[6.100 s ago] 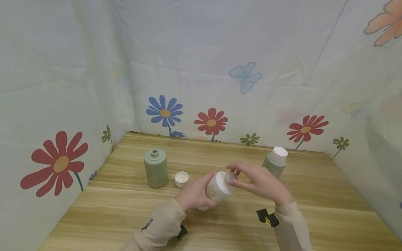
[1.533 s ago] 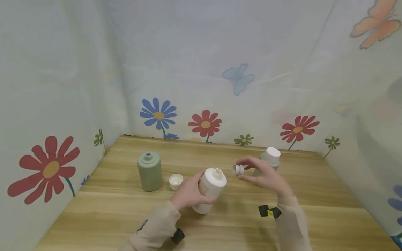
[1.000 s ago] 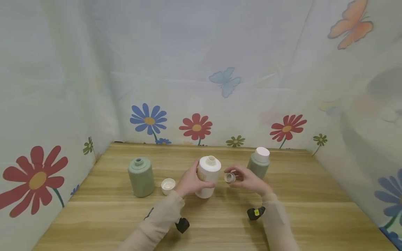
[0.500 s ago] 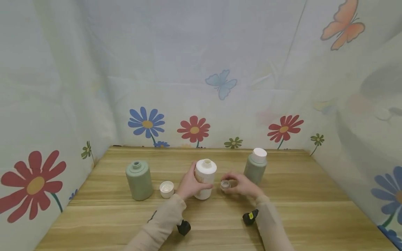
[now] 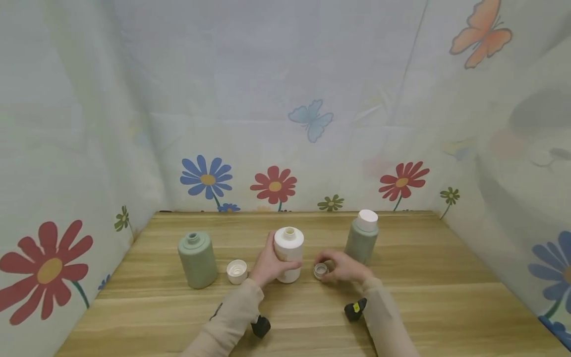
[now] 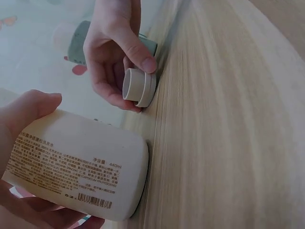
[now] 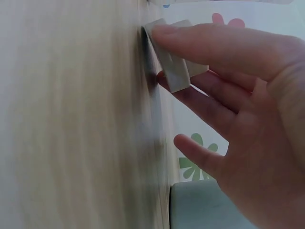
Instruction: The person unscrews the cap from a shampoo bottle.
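Note:
My left hand (image 5: 269, 267) grips a white bottle (image 5: 289, 250) that stands upright at the middle of the wooden table, its narrow neck uncapped. Printed text and a barcode show on the bottle (image 6: 81, 162) in the left wrist view. Just right of it, my right hand (image 5: 343, 267) pinches a small white screw cap (image 5: 320, 270) between thumb and fingers. Its hollow side faces up, and its closed end is right at the tabletop. The right wrist view shows the cap (image 7: 174, 62) slightly tilted, with a dark shadow along the table under it.
An uncapped green bottle (image 5: 198, 260) stands on the left. Beside it another white cap (image 5: 237, 271) lies hollow side up. A green bottle with a white cap (image 5: 361, 243) stands just behind my right hand. A flower-printed cloth (image 5: 250, 124) closes off the table's back and sides.
My right hand has taken the cap off the white bottle, turned it hollow side up and lowered it to the table. My left hand has brought the tilted bottle upright onto the table.

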A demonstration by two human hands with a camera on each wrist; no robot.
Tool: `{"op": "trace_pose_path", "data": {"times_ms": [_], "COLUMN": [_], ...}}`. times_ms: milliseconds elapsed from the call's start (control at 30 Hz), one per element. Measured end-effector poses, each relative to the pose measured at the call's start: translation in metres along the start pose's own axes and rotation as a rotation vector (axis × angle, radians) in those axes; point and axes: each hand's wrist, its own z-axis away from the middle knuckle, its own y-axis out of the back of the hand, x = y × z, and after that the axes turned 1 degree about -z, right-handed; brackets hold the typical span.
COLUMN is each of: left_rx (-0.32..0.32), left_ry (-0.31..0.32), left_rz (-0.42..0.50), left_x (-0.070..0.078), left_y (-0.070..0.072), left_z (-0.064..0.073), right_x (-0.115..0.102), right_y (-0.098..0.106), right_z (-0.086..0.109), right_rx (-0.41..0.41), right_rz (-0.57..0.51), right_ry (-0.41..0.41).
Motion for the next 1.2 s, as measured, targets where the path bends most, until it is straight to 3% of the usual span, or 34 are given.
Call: {"op": "trace_pose_path", "data": {"times_ms": [267,500,700,800,900,967,1067,1200], "left_rx": [-0.04,-0.049,0.041,0.09,0.099,0.071,-0.007,-0.105], "left_ry": [-0.01,-0.019,-0.053,-0.127,-0.219,-0.274,-0.3,-0.279], "left_rz": [-0.012,0.008,0.034,0.051,0.057,0.06,0.049,0.019], "left_x": [0.001,0.007,0.028,0.05,0.075,0.09,0.107,0.115], "left_y": [0.002,0.003,0.011,0.01,0.006,0.002,-0.009,-0.032], "left_z": [-0.002,-0.001,0.006,0.008,0.01,0.01,0.007,-0.007], "right_x": [0.005,0.005,-0.01,-0.025,-0.041,-0.049,-0.056,-0.051], "right_y": [-0.003,0.0,0.014,0.031,0.05,0.06,0.072,0.085], "right_z": [0.0,0.002,0.007,0.018,0.031,0.039,0.05,0.064], "right_rx": [-0.009,-0.018,0.007,0.061,0.15,0.223,0.345,0.498], "right_rz": [0.006,-0.056,-0.044,-0.01,0.054,0.105,0.13,0.117], "right_ry": [0.005,-0.049,-0.019,-0.009,0.034,0.088,0.135,0.093]}}
